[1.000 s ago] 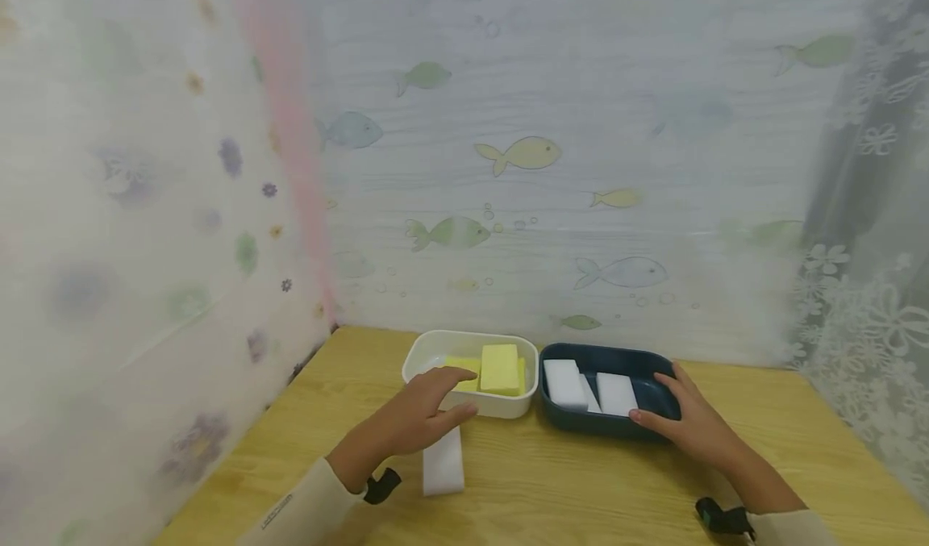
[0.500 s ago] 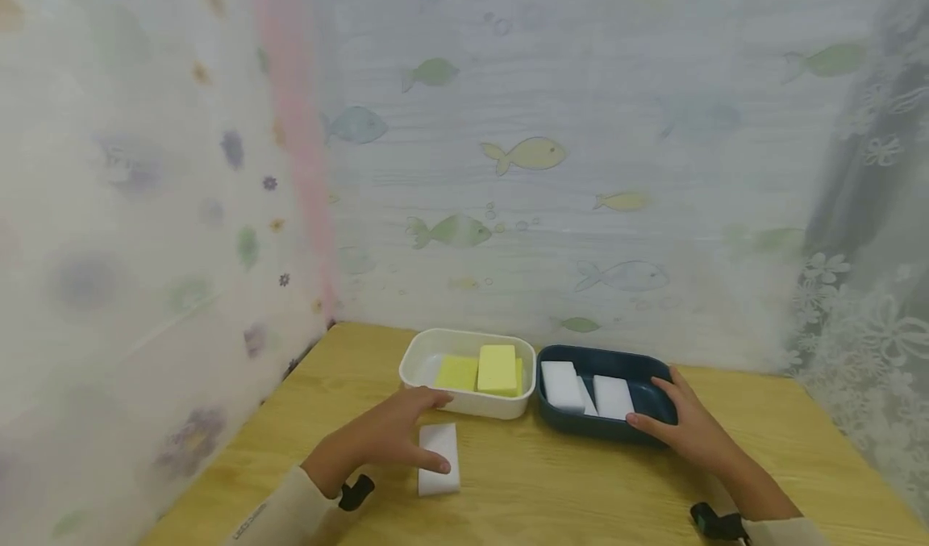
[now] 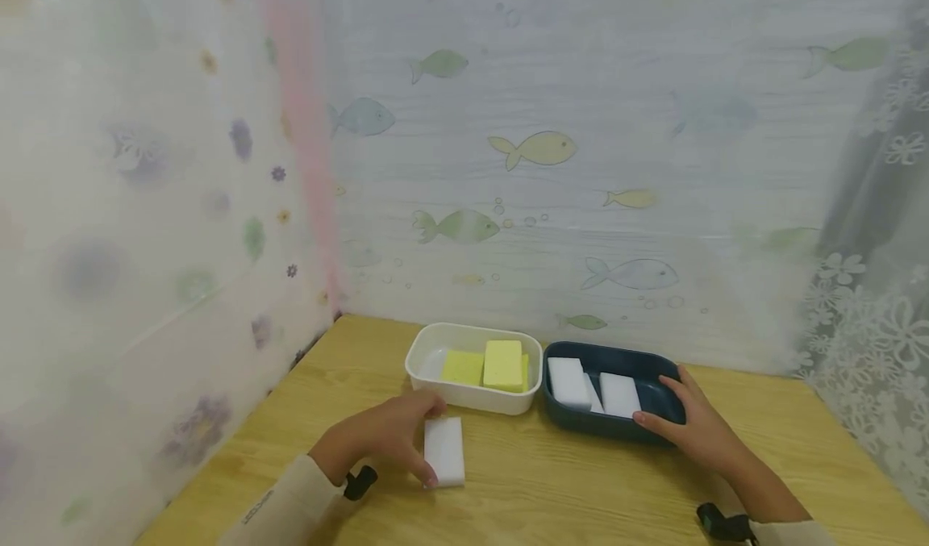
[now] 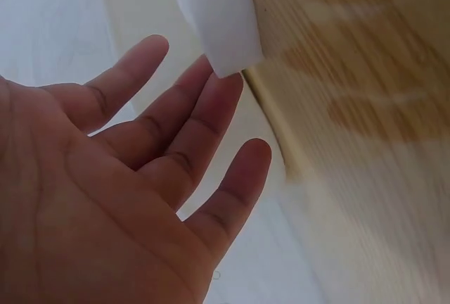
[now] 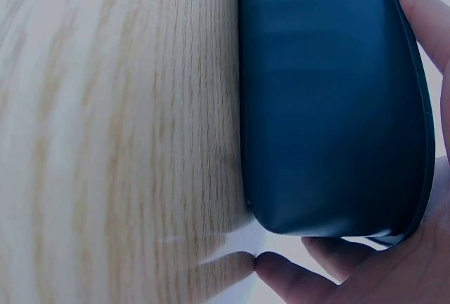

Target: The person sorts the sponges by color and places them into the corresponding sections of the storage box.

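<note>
My left hand (image 3: 388,435) is at a white sponge block (image 3: 446,452) lying on the table in front of the white container (image 3: 472,401). Its thumb and fingertips pinch the block's left side; in the left wrist view, fingertips (image 4: 223,93) meet one end of the white sponge block (image 4: 218,22), and the thumb is out of sight. My right hand (image 3: 697,425) grips the right end of a dark blue container (image 3: 602,425), thumb over the near rim. The right wrist view shows the dark blue container (image 5: 330,107) with fingers (image 5: 288,279) around its end.
Yellow sponge blocks (image 3: 503,365) lie in the white container. White sponge blocks (image 3: 568,383) are in the left and middle of the dark blue one. The two containers stand side by side on the wooden table (image 3: 537,489), before a fish-print curtain (image 3: 537,207).
My left hand has drawn back from over the white container and come down to the white sponge block, its thumb and fingers closing in. My right hand has kept its hold.
</note>
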`<state>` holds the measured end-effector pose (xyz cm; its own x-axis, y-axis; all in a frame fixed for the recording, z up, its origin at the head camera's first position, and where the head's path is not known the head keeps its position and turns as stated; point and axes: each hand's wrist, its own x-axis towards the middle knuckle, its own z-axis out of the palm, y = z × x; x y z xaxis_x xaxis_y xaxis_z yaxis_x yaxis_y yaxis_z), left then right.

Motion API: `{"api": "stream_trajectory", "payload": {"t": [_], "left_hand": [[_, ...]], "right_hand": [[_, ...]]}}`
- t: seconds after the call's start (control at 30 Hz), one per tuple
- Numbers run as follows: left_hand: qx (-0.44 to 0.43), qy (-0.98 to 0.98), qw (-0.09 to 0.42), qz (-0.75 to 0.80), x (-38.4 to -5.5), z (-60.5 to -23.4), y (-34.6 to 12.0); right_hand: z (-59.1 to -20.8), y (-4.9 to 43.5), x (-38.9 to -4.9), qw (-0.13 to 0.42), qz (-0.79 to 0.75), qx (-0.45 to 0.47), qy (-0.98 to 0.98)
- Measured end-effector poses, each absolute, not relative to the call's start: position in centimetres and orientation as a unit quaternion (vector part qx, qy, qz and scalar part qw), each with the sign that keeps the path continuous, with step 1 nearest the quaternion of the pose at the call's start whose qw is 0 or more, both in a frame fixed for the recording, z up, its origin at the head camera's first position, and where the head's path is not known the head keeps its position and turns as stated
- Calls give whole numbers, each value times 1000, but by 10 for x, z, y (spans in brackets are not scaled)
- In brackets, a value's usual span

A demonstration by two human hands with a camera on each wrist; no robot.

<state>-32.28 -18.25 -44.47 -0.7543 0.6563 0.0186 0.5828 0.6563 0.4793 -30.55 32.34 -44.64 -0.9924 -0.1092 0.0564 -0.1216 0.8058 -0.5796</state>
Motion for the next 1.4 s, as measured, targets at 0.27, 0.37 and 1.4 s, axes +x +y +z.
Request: {"api": "stream_trajectory", "payload": {"t": [0.27,0.37,1.4], "left_hand": [[346,899,102,248,-321,-445,-178],[352,894,106,256,-320,-444,-176],[407,880,43,243,-314,-436,-157]], "right_hand": [[-445,322,-306,10,305,58,-950],[-445,323,-305,11,303,59,-951],[-449,324,-307,18,312,62,-948]]}}
